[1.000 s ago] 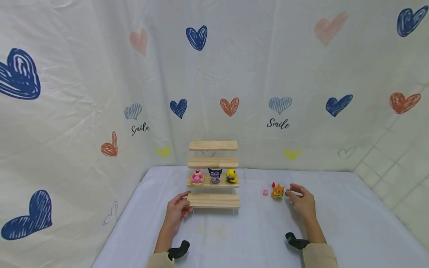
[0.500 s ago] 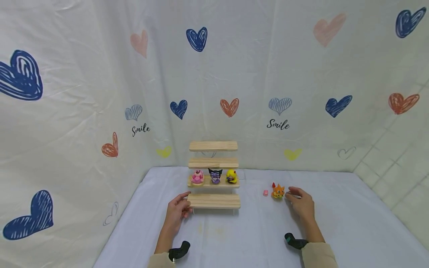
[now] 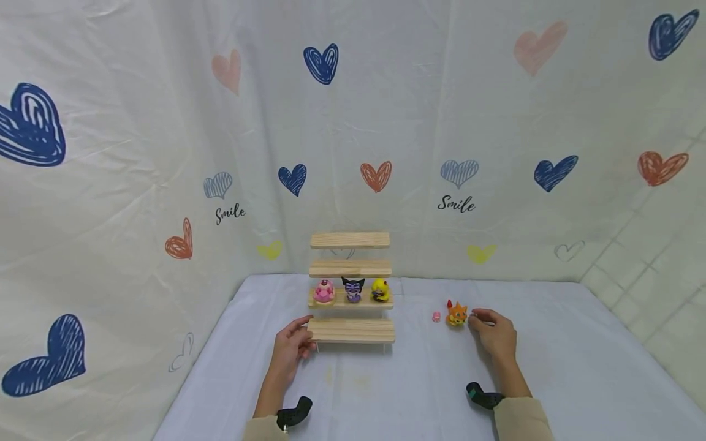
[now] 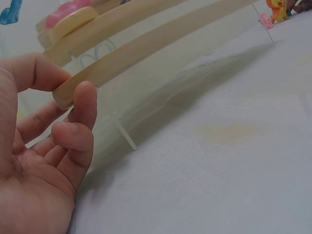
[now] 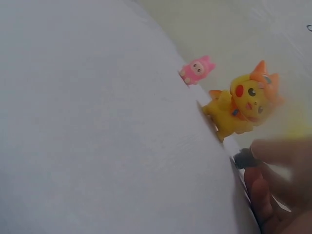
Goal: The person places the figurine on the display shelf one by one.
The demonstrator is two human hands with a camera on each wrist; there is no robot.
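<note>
Filling the lower frame, tabletop: draped in white, carrying the lot.
Wooden stand: lower centre, four steps; looks stiff, I'd judge light, best held by a step's end.
Left hand: grip pinched on the lowest step's left end!
Right hand: lower right, its grip clamped on the dark piece.
Shelf figurines: three in a row, second step up.
Orange-and-yellow figure: on the tabletop, just left of the right hand.
Pink figure: farther left, near it.
Dark piece: at the tabletop, partly hidden; probably light, hard and easily flicked away, so pinch its sides.
</note>
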